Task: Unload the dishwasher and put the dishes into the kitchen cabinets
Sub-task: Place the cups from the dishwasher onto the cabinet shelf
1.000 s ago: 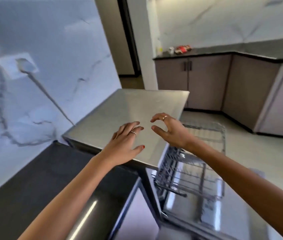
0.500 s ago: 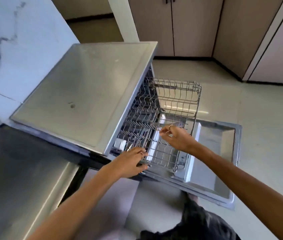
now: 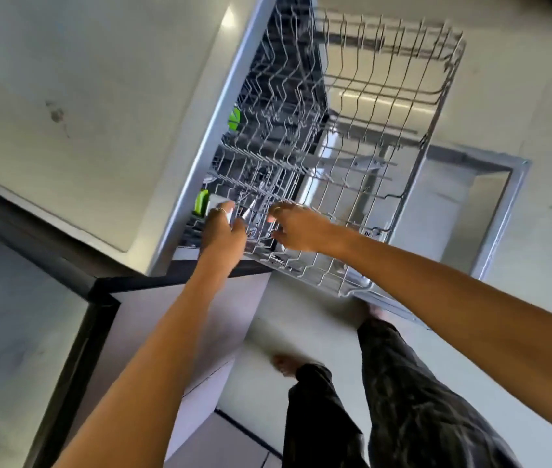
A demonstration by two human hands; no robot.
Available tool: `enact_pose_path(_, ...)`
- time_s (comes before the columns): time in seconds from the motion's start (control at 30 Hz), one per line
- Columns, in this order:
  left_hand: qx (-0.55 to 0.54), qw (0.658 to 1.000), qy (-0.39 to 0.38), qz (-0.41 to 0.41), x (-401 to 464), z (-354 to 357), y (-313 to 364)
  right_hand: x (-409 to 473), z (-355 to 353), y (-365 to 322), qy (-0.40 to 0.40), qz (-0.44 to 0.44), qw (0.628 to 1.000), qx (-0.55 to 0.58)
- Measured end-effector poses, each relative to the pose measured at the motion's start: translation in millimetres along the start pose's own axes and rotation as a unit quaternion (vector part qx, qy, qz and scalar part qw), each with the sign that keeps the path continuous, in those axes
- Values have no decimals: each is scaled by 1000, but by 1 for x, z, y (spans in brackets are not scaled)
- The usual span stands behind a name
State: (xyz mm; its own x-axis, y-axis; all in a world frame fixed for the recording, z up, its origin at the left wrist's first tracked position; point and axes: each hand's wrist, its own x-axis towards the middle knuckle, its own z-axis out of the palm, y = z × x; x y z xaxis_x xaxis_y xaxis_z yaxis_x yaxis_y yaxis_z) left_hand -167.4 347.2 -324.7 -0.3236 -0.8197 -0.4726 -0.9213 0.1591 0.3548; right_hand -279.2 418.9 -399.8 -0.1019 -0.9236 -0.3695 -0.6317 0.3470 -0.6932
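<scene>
The dishwasher's upper wire rack (image 3: 386, 106) is pulled out over the open door (image 3: 490, 211) and looks mostly bare. Both hands are at its near left corner. My left hand (image 3: 222, 231) reaches in at the corner, its fingers and thumb curled round a small shiny, clear-looking item (image 3: 247, 213) that is blurred. My right hand (image 3: 296, 228) is just to the right, above the rack wires, with fingers curled and thumb apart. What it holds, if anything, is hidden. Two green pieces (image 3: 201, 201) show deeper inside the machine.
The dishwasher's flat steel top (image 3: 82, 106) fills the upper left, with a dark counter edge (image 3: 75, 282) beside it. Cabinet fronts (image 3: 200, 339) stand below the hands. My legs and feet (image 3: 386, 400) are on the pale floor by the open door.
The view has dropped from the room down onto the dishwasher. Both hands went from above the steel top to the rack and have closed in on its near left corner.
</scene>
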Motion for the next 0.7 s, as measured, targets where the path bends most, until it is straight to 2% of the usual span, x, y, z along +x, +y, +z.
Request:
enact_pose_path(0.07,-36,997,72,-13,21,9,-6,29,20,3,-23,-17,998,-58)
enact_pose_path(0.13,-68,988,136,12,40,17,-17,59,39,6,-35,-59,990,-120)
enact_pose_path(0.27,-125,967,221,18,59,31,-37,112,61,0,-35,-159,952,-261)
enact_pose_path(0.37,-154,960,231,25,69,41,-48,143,71,-9,-40,-184,931,-313)
enact_pose_path(0.53,-175,945,276,13,81,41,-48,182,79,-28,-45,-165,941,-293)
enact_pose_path(0.63,-192,946,261,-8,81,30,-38,193,78,-37,-52,-159,934,-314)
enact_pose_path(0.7,-189,955,224,-33,84,23,-33,196,77,-40,-44,-147,933,-324)
